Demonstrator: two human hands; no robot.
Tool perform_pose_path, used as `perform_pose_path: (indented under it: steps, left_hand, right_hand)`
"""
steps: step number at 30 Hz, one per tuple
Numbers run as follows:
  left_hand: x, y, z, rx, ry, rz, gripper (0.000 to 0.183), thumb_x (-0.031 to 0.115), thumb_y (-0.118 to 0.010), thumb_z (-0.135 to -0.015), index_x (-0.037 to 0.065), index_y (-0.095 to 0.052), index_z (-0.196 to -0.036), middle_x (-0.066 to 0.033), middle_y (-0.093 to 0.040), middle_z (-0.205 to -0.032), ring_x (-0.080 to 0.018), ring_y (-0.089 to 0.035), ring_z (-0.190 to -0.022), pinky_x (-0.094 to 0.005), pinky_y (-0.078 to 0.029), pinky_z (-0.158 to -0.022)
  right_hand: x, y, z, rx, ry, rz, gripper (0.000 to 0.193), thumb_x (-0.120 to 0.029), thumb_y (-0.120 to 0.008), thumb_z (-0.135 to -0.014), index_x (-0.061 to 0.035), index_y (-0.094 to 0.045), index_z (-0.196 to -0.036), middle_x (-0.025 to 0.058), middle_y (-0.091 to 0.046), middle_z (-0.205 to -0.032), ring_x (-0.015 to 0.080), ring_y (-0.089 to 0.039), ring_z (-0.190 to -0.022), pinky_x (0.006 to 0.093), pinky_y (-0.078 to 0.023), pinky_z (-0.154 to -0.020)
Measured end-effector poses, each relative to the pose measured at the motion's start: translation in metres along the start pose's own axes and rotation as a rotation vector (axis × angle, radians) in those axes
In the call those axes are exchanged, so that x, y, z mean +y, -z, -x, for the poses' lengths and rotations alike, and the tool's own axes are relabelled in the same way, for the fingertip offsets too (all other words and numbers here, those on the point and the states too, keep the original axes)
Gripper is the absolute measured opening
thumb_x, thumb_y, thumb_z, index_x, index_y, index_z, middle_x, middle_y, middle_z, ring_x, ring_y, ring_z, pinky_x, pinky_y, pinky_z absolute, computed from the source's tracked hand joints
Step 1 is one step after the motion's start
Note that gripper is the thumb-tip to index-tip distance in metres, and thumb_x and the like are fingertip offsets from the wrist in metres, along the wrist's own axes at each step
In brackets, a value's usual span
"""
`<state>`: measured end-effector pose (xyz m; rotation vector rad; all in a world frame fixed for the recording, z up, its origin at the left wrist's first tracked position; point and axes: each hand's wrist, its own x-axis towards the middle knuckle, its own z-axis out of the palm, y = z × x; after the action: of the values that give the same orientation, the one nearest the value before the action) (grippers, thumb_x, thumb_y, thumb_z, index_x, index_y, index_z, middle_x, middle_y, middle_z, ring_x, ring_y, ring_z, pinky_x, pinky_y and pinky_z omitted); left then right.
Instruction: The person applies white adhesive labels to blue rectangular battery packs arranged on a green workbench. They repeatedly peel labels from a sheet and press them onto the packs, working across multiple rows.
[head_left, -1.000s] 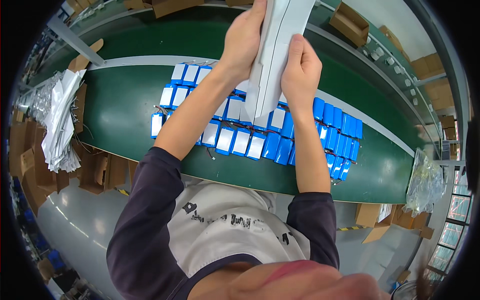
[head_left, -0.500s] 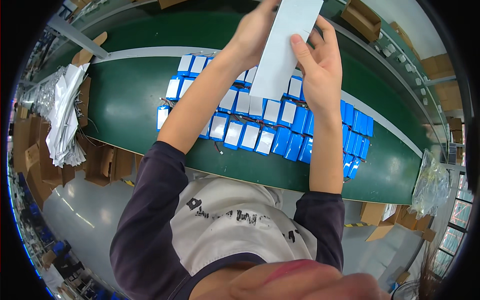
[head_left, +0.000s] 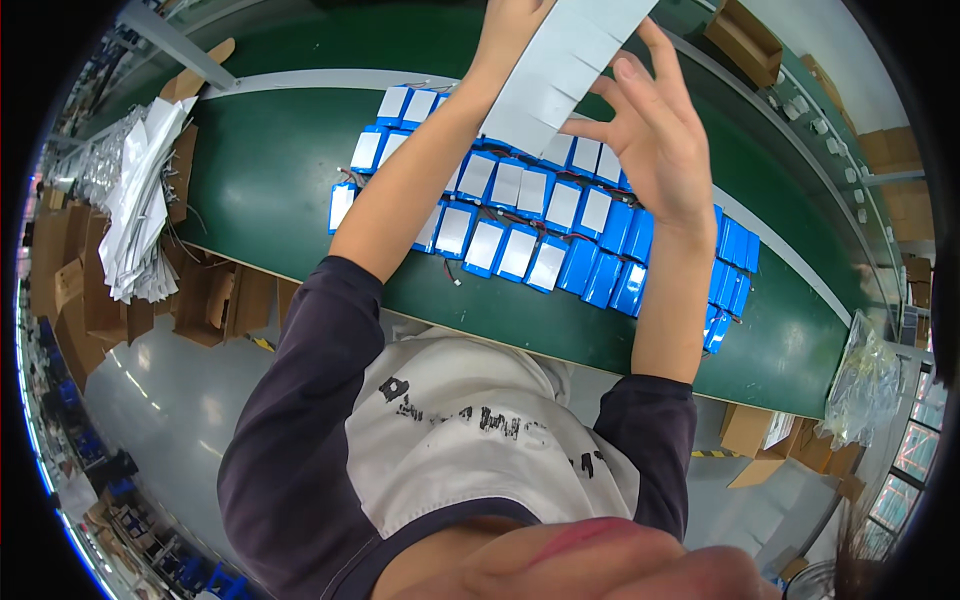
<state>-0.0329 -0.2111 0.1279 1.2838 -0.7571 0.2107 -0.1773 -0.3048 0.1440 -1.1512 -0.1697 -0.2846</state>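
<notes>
Above a green tabletop (head_left: 260,160), the left hand (head_left: 507,38) grips a white sheet (head_left: 563,78) over blue packs (head_left: 577,267); the right hand (head_left: 662,150) is splayed at its edge, contact unclear. A loose grip could drop the sheet, knocking packs askew.

Matt, papery white sheet (head_left: 568,72) up toward one o'clock, glossy blue plastic-looking packs (head_left: 603,280) on a smooth, faintly shiny bench (head_left: 265,180), crinkled clear plastic (head_left: 862,382) at three, dull cloth on my sleeves (head_left: 300,370)!
</notes>
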Motion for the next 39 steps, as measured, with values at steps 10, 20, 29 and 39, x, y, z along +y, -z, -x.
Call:
perform_pose_path:
  steps: [10, 20, 29, 39]
  left_hand:
    - [0.003, 0.106, 0.002, -0.228, 0.049, -1.015, 0.033, 0.024, -0.057, -0.100, 0.009, -0.054, -0.129, -0.0262, -0.068, -0.117, -0.0444, -0.064, -0.112, -0.0488, -0.049, -0.096]
    - [0.033, 0.075, 0.110, -0.632, -0.376, -0.845, 0.027, 0.009, -0.070, -0.087, 0.006, -0.068, -0.114, -0.0139, -0.063, -0.115, -0.0358, -0.061, -0.105, -0.0430, -0.050, -0.092]
    - [-0.006, -0.004, 0.173, -0.771, -0.387, -0.709, 0.029, 0.029, -0.071, -0.095, 0.018, -0.072, -0.122, -0.0046, -0.062, -0.128, -0.0262, -0.055, -0.123, -0.0416, -0.049, -0.101]
    - [-0.025, -0.024, 0.179, -0.877, -0.497, -0.793, 0.034, 0.036, -0.067, -0.097, 0.014, -0.069, -0.123, -0.0062, -0.065, -0.129, -0.0285, -0.053, -0.131, -0.0462, -0.038, -0.115]
  right_hand:
    - [-0.049, 0.060, 0.067, 0.185, -0.062, 0.748, 0.029, -0.031, -0.050, -0.110, -0.0102, -0.063, -0.127, -0.0012, -0.064, -0.097, 0.0067, -0.058, -0.087, 0.0207, -0.046, -0.065]
    - [-0.022, 0.140, 0.116, -0.252, -0.308, 1.357, 0.029, -0.033, -0.057, -0.106, -0.0082, -0.070, -0.113, 0.0124, -0.071, -0.090, 0.0255, -0.061, -0.075, 0.0339, -0.049, -0.070]
    - [0.003, 0.150, 0.080, -0.408, -0.484, 1.458, 0.034, -0.037, -0.054, -0.107, -0.0110, -0.073, -0.116, 0.0114, -0.073, -0.096, 0.0225, -0.067, -0.084, 0.0319, -0.051, -0.072]
    - [-0.031, 0.156, 0.097, -0.232, -0.279, 1.434, 0.024, -0.030, -0.058, -0.105, -0.0096, -0.069, -0.112, 0.0117, -0.070, -0.087, 0.0198, -0.066, -0.078, 0.0311, -0.050, -0.070]
